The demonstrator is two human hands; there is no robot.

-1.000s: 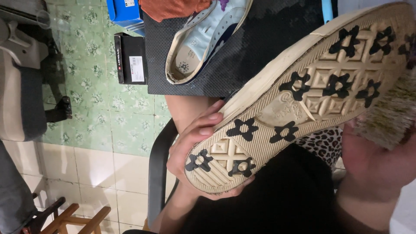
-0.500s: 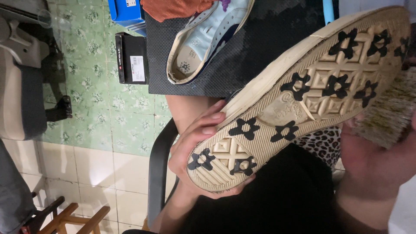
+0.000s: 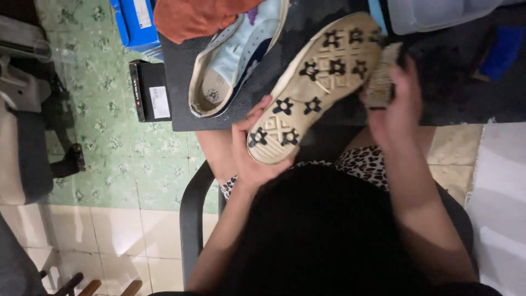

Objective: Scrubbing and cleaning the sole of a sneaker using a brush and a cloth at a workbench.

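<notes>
My left hand (image 3: pixel 251 148) grips the heel end of a sneaker (image 3: pixel 315 82) turned sole up; the cream sole carries dark flower-shaped marks. My right hand (image 3: pixel 395 104) holds a worn scrubbing brush (image 3: pixel 379 77) with pale bristles against the toe end of that sole. A second sneaker (image 3: pixel 233 60), light blue with a cream rim, lies on its side on the dark mat (image 3: pixel 181 82) just left of the held shoe. I sit on a black chair (image 3: pixel 192 214), with leopard-print cloth over my lap.
An orange cloth (image 3: pixel 192 16) and a blue box (image 3: pixel 134 22) lie at the top left. A black box (image 3: pixel 149 90) rests on the green patterned floor tiles beside the mat. A clear plastic tub (image 3: pixel 433 13) stands at the top right, and a grey seat (image 3: pixel 22 137) at the left.
The view has pulled back, so the sole looks smaller and sits nearer the centre. My right hand with the brush has come up from the lower right to the toe end of the sole.
</notes>
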